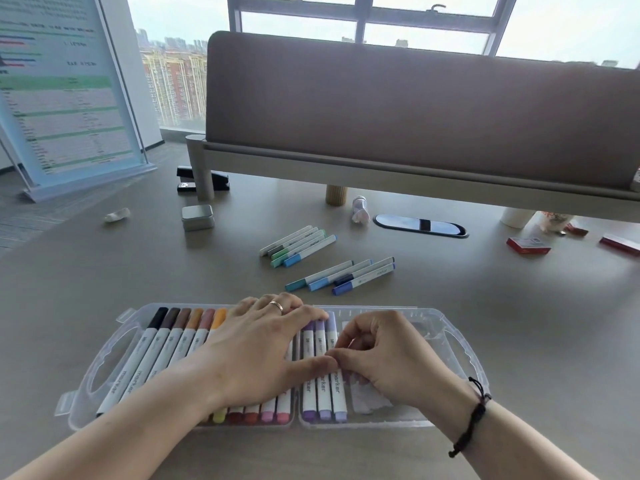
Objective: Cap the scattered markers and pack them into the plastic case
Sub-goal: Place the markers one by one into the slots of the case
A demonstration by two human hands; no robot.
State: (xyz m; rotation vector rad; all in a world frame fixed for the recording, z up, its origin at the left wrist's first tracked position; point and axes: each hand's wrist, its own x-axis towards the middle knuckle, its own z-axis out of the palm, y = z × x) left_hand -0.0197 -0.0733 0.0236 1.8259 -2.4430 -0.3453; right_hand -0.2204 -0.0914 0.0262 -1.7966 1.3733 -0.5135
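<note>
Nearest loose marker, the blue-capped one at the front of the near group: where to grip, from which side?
Pinch the blue-capped marker mid-barrel on its white body, from above. It lies flat on the desk, its near long side open; a neighbour sits close behind, so a side approach looks crowded.

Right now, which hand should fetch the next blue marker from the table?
Right. The blue markers lie beyond the case toward the right, nearer the right hand. The left hand lies flat across the packed markers, steadying them.
</note>
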